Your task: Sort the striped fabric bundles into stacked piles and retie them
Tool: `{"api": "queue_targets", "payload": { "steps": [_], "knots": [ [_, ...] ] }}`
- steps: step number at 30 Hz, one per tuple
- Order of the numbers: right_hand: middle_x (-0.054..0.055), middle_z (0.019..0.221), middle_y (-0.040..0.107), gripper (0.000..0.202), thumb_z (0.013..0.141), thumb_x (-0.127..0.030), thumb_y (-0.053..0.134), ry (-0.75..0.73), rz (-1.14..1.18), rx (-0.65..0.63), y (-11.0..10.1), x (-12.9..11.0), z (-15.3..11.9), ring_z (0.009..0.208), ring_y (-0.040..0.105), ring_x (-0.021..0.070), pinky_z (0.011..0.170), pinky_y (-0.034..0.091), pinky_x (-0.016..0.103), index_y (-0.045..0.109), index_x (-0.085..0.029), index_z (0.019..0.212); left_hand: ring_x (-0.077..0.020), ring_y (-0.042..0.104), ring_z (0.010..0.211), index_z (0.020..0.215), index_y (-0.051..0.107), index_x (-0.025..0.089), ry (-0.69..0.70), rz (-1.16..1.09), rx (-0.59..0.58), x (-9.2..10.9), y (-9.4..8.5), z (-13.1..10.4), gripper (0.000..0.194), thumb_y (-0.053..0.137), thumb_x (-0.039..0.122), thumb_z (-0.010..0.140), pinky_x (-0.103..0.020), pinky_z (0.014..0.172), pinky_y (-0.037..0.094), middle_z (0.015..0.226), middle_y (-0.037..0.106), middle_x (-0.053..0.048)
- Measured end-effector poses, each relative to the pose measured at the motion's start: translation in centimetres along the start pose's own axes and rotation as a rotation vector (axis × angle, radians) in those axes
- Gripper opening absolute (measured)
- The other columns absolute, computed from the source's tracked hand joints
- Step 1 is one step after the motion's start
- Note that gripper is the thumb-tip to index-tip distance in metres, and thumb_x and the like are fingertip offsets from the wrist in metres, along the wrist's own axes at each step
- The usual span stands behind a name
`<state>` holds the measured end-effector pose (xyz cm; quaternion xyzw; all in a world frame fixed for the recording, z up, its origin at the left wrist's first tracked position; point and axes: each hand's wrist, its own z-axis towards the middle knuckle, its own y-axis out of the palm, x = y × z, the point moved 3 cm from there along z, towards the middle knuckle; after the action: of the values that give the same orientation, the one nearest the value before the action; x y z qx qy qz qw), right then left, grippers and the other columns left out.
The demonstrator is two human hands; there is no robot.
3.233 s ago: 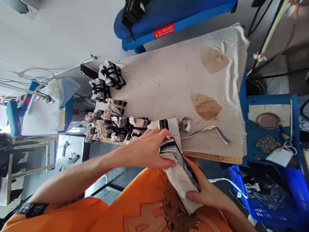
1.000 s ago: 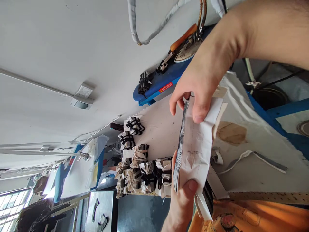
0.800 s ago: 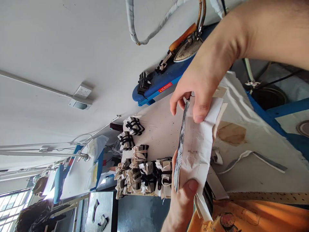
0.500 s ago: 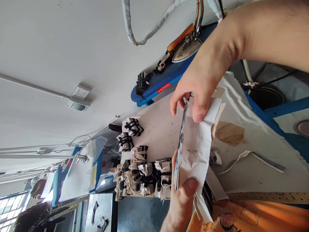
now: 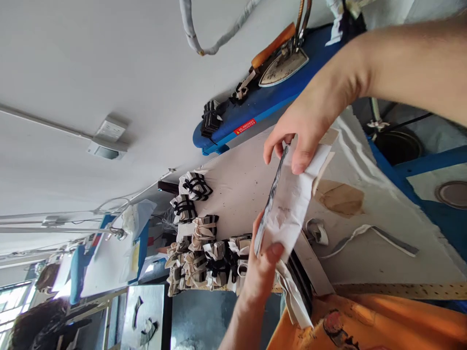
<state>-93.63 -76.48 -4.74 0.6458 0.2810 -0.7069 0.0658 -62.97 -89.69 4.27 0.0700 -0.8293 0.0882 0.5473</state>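
Near the held stack (image 5: 288, 201) (partly hiding the table (image 5: 239, 194)) lie tied bundles (image 5: 204, 231).

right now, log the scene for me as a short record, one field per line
left hand: grips lower end of fabric stack
right hand: grips its upper end
stack pose: tilted, pale face showing, grey layered edge
table: tied bundles at left side of view, loose strip, brown patch
blue board: iron with orange handle, dark tied bundle
strip state: partly curved, touched by neither hand
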Motion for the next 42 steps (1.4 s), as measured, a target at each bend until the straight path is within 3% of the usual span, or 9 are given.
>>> {"api": "queue_targets", "payload": {
  "steps": [9, 16, 21, 26, 27, 29, 32, 36, 42],
  "knots": [
    [0.007, 0.129, 0.072, 0.065, 0.073, -0.054, 0.084, 0.187, -0.106, -0.721, -1.3, 0.6, -0.1, 0.126, 0.064, 0.0301, 0.102, 0.053, 0.039, 0.071, -0.023, 0.128, -0.0354, 0.046, 0.146, 0.124, 0.066, 0.026, -0.212, -0.093, -0.064, -6.8, -5.6, 12.8, 0.062, 0.075, 0.064, 0.077, -0.05, 0.112, 0.046, 0.149, 0.06, -0.009],
    [0.016, 0.12, 0.073, 0.057, 0.09, -0.041, 0.067, 0.458, 0.046, -0.629, 3.5, 8.8, -4.7, 0.092, 0.067, 0.0124, 0.084, 0.048, 0.024, 0.062, -0.008, 0.136, -0.0298, 0.059, 0.129, 0.119, 0.064, 0.024, -0.381, 0.048, -0.121, -13.7, -6.6, 17.9, 0.052, 0.07, 0.06, 0.081, -0.042, 0.106, 0.047, 0.143, 0.063, -0.011],
    [0.009, 0.103, 0.074, 0.041, 0.083, -0.041, 0.074, 0.481, 0.022, -0.331, 5.5, 12.1, -5.8, 0.091, 0.068, 0.0194, 0.092, 0.052, 0.035, 0.07, -0.015, 0.114, -0.0315, 0.059, 0.129, 0.134, 0.056, 0.019, -0.423, 0.17, -0.074, -15.3, -5.5, 18.2, 0.061, 0.065, 0.059, 0.089, -0.041, 0.103, 0.049, 0.151, 0.056, -0.019],
    [0.011, 0.121, 0.069, 0.046, 0.09, -0.057, 0.061, 0.369, 0.016, 0.066, 3.6, 9.4, -9.2, 0.119, 0.063, 0.0272, 0.108, 0.048, 0.047, 0.065, -0.022, 0.121, -0.0339, 0.036, 0.151, 0.153, 0.04, 0.019, -0.285, 0.407, 0.042, -10.4, -7.6, 14.9, 0.081, 0.073, 0.053, 0.087, -0.046, 0.123, 0.029, 0.161, 0.043, -0.02],
    [0.011, 0.121, 0.068, 0.045, 0.096, -0.058, 0.052, 0.34, 0.017, 0.146, 3.3, 8.0, -11.0, 0.121, 0.062, 0.0264, 0.111, 0.046, 0.047, 0.064, -0.023, 0.121, -0.0313, 0.039, 0.15, 0.152, 0.043, 0.022, -0.24, 0.442, -0.021, -9.1, -8.2, 13.6, 0.078, 0.073, 0.053, 0.087, -0.044, 0.124, 0.029, 0.16, 0.047, -0.016],
    [0.009, 0.109, 0.071, 0.042, 0.099, -0.057, 0.047, 0.231, 0.086, 0.302, 3.2, 4.7, -15.9, 0.108, 0.067, 0.0258, 0.104, 0.052, 0.046, 0.066, -0.024, 0.116, -0.0294, 0.046, 0.147, 0.155, 0.042, 0.026, -0.165, 0.555, -0.429, -7.0, -8.4, 10.4, 0.076, 0.067, 0.058, 0.091, -0.043, 0.121, 0.036, 0.159, 0.049, -0.013],
    [0.008, 0.108, 0.073, 0.039, 0.101, -0.056, 0.049, 0.316, 0.178, -0.019, 6.8, 0.7, -24.2, 0.1, 0.07, 0.025, 0.092, 0.059, 0.043, 0.067, -0.026, 0.117, -0.036, 0.041, 0.152, 0.165, 0.026, 0.031, -0.238, 0.738, -0.847, -5.8, -8.4, 6.4, 0.102, 0.075, 0.065, 0.083, -0.044, 0.115, 0.044, 0.172, 0.03, -0.013],
    [0.013, 0.145, 0.058, 0.061, 0.095, -0.055, 0.059, 0.393, 0.18, -0.238, 13.4, -1.4, -31.7, 0.134, 0.059, 0.0308, 0.11, 0.052, 0.049, 0.047, -0.024, 0.147, -0.0435, 0.041, 0.15, 0.168, 0.015, 0.028, -0.334, 0.931, -0.901, -7.0, -7.7, 6.3, 0.127, 0.083, 0.069, 0.069, -0.049, 0.11, 0.046, 0.174, 0.021, -0.018],
    [0.017, 0.155, 0.045, 0.081, 0.086, -0.035, 0.066, 0.349, 0.031, -0.228, 19.0, -0.2, -33.5, 0.146, 0.047, 0.0354, 0.117, 0.046, 0.056, 0.027, -0.024, 0.157, -0.0399, 0.057, 0.137, 0.165, 0.029, 0.032, -0.344, 0.875, -0.929, -8.8, -6.3, 9.2, 0.119, 0.086, 0.061, 0.065, -0.045, 0.102, 0.053, 0.165, 0.045, -0.012]
  ]
}}
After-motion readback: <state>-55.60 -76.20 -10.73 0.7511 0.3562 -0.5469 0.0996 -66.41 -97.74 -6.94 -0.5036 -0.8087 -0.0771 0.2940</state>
